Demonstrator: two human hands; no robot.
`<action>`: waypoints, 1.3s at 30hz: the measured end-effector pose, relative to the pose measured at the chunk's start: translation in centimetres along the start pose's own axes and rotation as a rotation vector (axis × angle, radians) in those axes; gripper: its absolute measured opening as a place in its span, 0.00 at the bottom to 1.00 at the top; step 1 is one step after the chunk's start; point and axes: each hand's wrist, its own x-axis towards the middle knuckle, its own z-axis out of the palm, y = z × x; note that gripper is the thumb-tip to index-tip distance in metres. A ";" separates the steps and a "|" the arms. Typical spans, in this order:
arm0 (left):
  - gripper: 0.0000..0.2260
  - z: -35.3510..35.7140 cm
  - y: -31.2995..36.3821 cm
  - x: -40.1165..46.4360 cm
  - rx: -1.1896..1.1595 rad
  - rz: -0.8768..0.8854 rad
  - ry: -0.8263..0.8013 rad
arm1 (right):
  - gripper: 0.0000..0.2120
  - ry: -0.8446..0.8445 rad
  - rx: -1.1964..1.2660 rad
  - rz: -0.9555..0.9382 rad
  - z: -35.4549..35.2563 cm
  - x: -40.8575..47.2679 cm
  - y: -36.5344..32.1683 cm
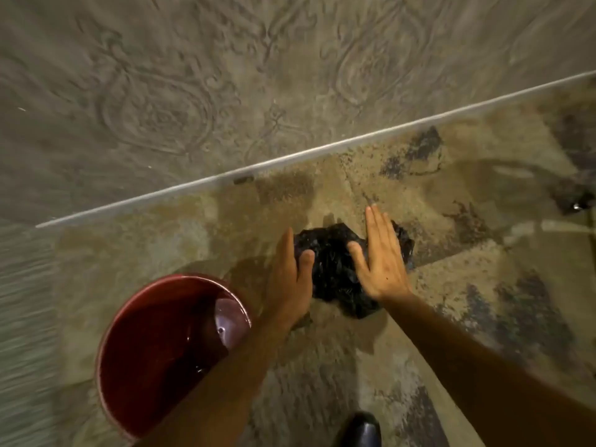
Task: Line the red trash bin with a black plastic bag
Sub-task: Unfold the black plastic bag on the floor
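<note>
Bare patterned floor (403, 195) lies open ahead of and right of the crumpled black plastic bag (335, 266). The red trash bin (135, 356) stands just left of it, mouth unobstructed. A black shoe (359, 429) occupies the near floor.

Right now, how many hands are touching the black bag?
2. The left hand presses the crumpled black bag's left side; the right hand lies flat on its right side. The red bin stands untouched.

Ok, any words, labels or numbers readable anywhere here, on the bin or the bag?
None can be read.
Red bin: no label visible.
Black bag, crumpled between the hands: no print visible.
Wall and floor: patterns only, blurred.
</note>
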 end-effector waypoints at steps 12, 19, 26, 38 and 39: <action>0.28 11.2 -12.0 2.6 0.062 -0.140 -0.199 | 0.32 -0.215 -0.089 0.286 17.4 -0.2 7.8; 0.29 11.8 -14.5 2.8 0.060 -0.126 -0.188 | 0.31 -0.314 -0.315 0.393 19.9 2.3 8.9; 0.30 11.7 -14.0 3.1 0.106 -0.125 -0.200 | 0.11 -0.261 -0.168 0.382 19.0 0.8 9.4; 0.49 13.6 -14.2 2.5 0.504 0.121 -0.336 | 0.06 -0.119 0.719 0.784 15.8 -3.2 11.9; 0.48 13.9 -14.2 2.1 0.485 0.107 -0.344 | 0.08 -0.104 0.779 0.860 15.6 -3.6 12.1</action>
